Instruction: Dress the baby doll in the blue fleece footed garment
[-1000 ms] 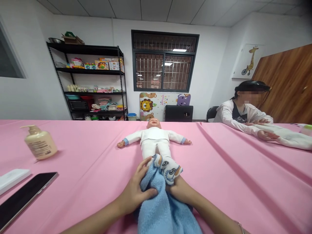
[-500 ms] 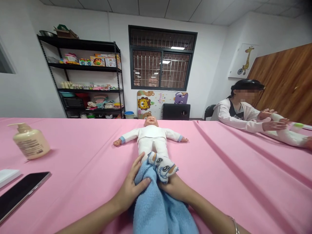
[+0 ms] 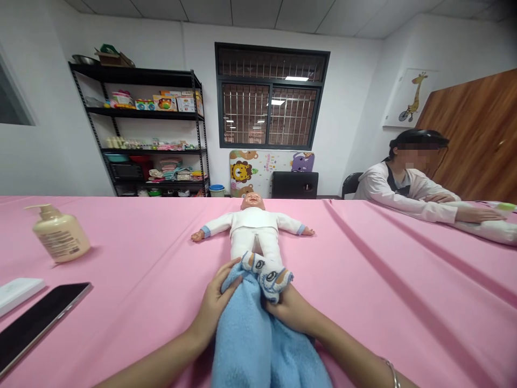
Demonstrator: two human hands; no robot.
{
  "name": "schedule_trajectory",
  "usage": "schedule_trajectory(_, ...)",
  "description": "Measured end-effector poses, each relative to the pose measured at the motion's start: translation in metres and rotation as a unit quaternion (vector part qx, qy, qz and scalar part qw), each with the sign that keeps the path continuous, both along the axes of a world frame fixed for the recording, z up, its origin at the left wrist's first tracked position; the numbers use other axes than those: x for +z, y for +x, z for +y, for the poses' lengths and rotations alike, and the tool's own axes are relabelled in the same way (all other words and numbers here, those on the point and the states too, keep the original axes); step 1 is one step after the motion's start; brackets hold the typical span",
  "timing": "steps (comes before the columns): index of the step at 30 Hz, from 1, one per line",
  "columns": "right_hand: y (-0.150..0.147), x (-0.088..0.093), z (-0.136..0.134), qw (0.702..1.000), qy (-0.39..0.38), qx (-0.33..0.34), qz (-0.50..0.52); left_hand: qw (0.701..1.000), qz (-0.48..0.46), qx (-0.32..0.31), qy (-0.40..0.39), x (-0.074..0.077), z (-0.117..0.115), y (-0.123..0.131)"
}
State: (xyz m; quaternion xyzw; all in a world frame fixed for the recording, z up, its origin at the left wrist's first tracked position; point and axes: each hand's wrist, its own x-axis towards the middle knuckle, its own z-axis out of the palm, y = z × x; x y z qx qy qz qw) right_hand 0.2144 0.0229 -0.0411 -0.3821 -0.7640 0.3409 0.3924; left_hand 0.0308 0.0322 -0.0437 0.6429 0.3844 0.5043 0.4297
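A baby doll [image 3: 254, 220] in white clothes with blue cuffs lies on its back, arms spread, feet toward me. Over its lower legs is a light blue fleece cloth [image 3: 242, 334] that hangs down toward me. A white piece with cartoon eyes and blue edging [image 3: 270, 274] sits at the cloth's top; whether it is part of the cloth or a sock, I cannot tell. My left hand [image 3: 216, 296] is closed on the cloth's left side, thumb on top. My right hand [image 3: 288, 308] grips the cloth from the right, its fingertips hidden under the folds and the patterned piece.
A pink sheet [image 3: 133, 237] covers the table. At the left are a pump bottle [image 3: 62, 234], a phone [image 3: 40, 323] and a white box-like item [image 3: 20, 293]. On the right a co-worker [image 3: 407, 183] sits with hands on another doll [image 3: 484, 229]. Shelves [image 3: 141, 113] stand behind.
My left hand has shifted slightly left and up with the cloth, its thumb nearer the fingers. The co-worker's hands have lowered, and the other doll's raised limb is down.
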Motion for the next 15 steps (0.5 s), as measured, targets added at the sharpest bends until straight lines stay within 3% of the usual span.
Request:
schedule_trajectory(5,0.001,-0.001,0.001,1.000,0.013,0.008,0.001,0.997,0.049,0.009,0.065,-0.002,0.002,-0.003)
schedule_trajectory(10,0.001,-0.003,0.003,0.999,0.032,0.013,-0.009,0.996,0.078,0.021,0.039,0.000,0.005,-0.005)
schedule_trajectory(15,0.001,-0.004,0.004,0.998,0.050,0.016,-0.019,0.992,0.098,0.067,0.039,-0.013,0.022,-0.011)
